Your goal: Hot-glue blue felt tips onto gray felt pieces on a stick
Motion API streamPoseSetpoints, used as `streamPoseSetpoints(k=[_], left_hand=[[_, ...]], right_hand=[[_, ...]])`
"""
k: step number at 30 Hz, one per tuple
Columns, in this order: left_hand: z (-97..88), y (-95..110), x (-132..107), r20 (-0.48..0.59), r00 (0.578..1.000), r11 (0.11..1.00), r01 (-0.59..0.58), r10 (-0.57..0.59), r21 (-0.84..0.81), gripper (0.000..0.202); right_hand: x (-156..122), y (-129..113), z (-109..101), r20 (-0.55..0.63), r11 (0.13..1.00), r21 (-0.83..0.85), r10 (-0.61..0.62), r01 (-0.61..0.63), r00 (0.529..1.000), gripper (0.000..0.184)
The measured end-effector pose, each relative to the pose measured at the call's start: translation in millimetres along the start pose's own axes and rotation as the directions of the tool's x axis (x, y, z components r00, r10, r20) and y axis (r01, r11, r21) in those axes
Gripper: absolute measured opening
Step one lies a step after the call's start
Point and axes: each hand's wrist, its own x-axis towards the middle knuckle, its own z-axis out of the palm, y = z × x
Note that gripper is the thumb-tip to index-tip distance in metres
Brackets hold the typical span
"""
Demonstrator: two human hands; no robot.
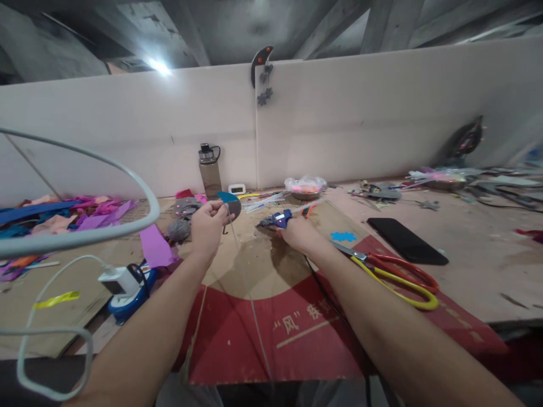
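Note:
My left hand (pixel 208 226) is closed in a pinch on a small blue and grey crescent-shaped felt piece (pixel 229 202), held up above a red and brown cardboard sheet (pixel 263 333). A thin clear thread hangs down from the piece toward me. My right hand (pixel 300 233) is wrapped round a blue hot glue gun (pixel 278 219), whose nozzle points left toward the felt piece. A black cord runs back from the gun along my right forearm.
Red and yellow scissors (pixel 394 277) and a blue cut-out (pixel 343 236) lie right of my right hand, a black phone (pixel 406 242) beyond. A water bottle (pixel 210 169), a bowl in plastic (pixel 305 187), pink and purple felt scraps (pixel 85 212), a white charger (pixel 121 280) and white cable (pixel 85 237) sit left.

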Motion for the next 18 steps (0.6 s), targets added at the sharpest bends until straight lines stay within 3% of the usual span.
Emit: streamPoseSetpoints(k=[3, 4, 6, 7, 9, 10, 12, 14, 18], left_hand=[[0.6, 2, -3, -0.012, 0.999, 0.992, -0.045, 0.047, 0.120, 0.020], [1.0, 4, -4, -0.014, 0.998, 0.983, -0.065, 0.068, 0.174, 0.019], [2.2, 7, -8, 0.004, 0.991, 0.948, -0.126, 0.131, 0.293, 0.017], [2.9, 8, -10, 0.028, 0.985, 0.920, -0.170, 0.171, 0.353, 0.016], [4.4, 10, -14, 0.068, 0.966, 0.864, -0.252, 0.248, 0.435, 0.013], [5.0, 11, -15, 0.080, 0.958, 0.842, -0.281, 0.276, 0.461, 0.012], [5.8, 10, -16, 0.097, 0.949, 0.816, -0.308, 0.300, 0.489, 0.011], [6.6, 8, -16, 0.121, 0.958, 0.830, -0.286, 0.261, 0.478, 0.012], [9.7, 2, -15, 0.165, 0.986, 0.975, -0.065, 0.029, 0.213, 0.019]], right_hand=[[-2, -12, -10, -0.129, 0.974, -0.174, 0.121, -0.143, 0.984, 0.026], [-4, -21, -11, -0.124, 0.982, -0.121, 0.132, -0.147, 0.983, 0.026], [-10, -44, -11, -0.008, 0.968, 0.213, 0.134, -0.129, 0.991, 0.022], [-14, -57, -9, 0.089, 0.877, 0.446, 0.157, -0.180, 0.984, 0.020], [-21, -80, -6, 0.313, 0.513, 0.792, 0.125, -0.331, 0.941, 0.017], [-25, -89, -4, 0.410, 0.350, 0.846, 0.055, -0.402, 0.910, 0.020], [-29, -98, -4, 0.486, 0.171, 0.864, -0.034, -0.474, 0.873, 0.025], [-29, -97, -4, 0.476, 0.177, 0.866, -0.003, -0.468, 0.879, 0.025], [-21, -79, -1, 0.277, 0.416, 0.849, 0.175, -0.326, 0.945, 0.018]])
